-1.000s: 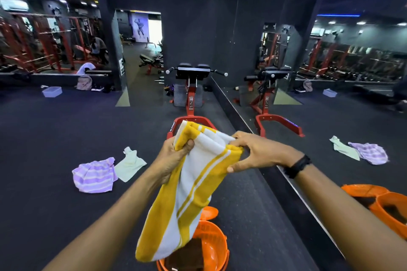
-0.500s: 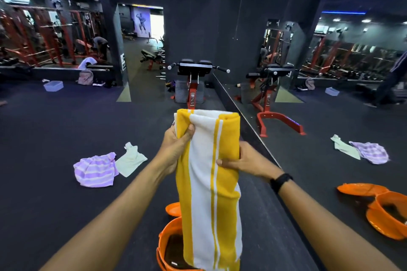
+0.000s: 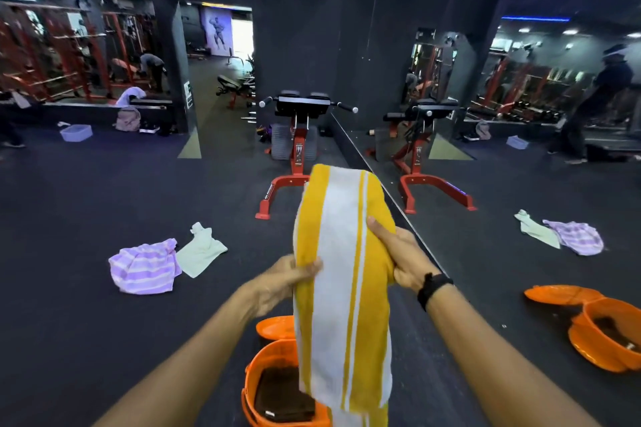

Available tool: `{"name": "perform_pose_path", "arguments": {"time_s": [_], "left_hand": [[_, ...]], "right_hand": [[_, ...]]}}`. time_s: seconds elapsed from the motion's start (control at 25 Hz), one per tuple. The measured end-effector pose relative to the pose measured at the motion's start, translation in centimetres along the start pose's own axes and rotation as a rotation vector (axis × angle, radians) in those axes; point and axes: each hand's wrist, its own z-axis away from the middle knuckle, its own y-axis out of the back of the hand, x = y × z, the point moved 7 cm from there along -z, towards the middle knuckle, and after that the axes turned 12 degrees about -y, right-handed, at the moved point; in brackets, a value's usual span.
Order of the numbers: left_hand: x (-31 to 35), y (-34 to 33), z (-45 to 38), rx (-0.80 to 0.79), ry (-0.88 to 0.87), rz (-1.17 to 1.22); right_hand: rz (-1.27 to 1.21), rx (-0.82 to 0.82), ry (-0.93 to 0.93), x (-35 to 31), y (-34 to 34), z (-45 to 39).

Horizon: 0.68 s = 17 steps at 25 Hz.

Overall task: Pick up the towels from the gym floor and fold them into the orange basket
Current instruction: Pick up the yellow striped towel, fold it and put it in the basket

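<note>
We hold a yellow and white striped towel (image 3: 341,274) up in front of us with both hands, above the orange basket (image 3: 256,388) that stands on the dark gym floor (image 3: 86,340) just below. Our left hand (image 3: 281,284) grips the towel's left edge, its thumb laid across the front of the cloth and the fingers (image 3: 277,302) curled behind it. Our right hand (image 3: 399,256) grips the right edge a little higher, the thumb pressed on the yellow band and the other fingers wrapped round the back; a black band (image 3: 433,289) sits on that wrist. The towel is folded lengthwise into a long strip, its top bent over above our hands and its lower end hanging down in front of the basket's right side. Inside the basket lies a folded dark brown towel (image 3: 282,395). An orange lid (image 3: 275,328) lies on the floor just behind the basket.

To our left, well apart from the basket, a purple striped towel (image 3: 144,267) lies crumpled on the floor, with a pale green towel (image 3: 201,250) touching its right side. Ahead stands a red and black exercise machine (image 3: 300,135). A mirror wall (image 3: 520,114) runs along our right and repeats the machine, the two loose towels and the basket with its lid. Far to the left, a pale plastic tub (image 3: 76,132) sits on the floor near red racks.
</note>
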Motion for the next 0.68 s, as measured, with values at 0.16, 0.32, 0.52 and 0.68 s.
{"name": "perform_pose_path", "arguments": {"time_s": [0.16, 0.32, 0.52, 0.68], "left_hand": [[-1.0, 0.3, 0.1, 0.202, -0.036, 0.083], [-0.6, 1.3, -0.1, 0.317, -0.039, 0.268], [0.0, 3.1, -0.2, 0.363, -0.001, -0.051], [0.3, 3.9, -0.8, 0.35, 0.01, -0.12]], "right_hand": [[0.025, -0.176, -0.025, -0.6, 0.5, -0.3], [0.391, -0.246, -0.128, 5.0, 0.4, -0.6], [0.171, -0.169, -0.044, 5.3, 0.3, -1.3], [0.787, -0.045, 0.1, 4.1, -0.9, -0.9]]}}
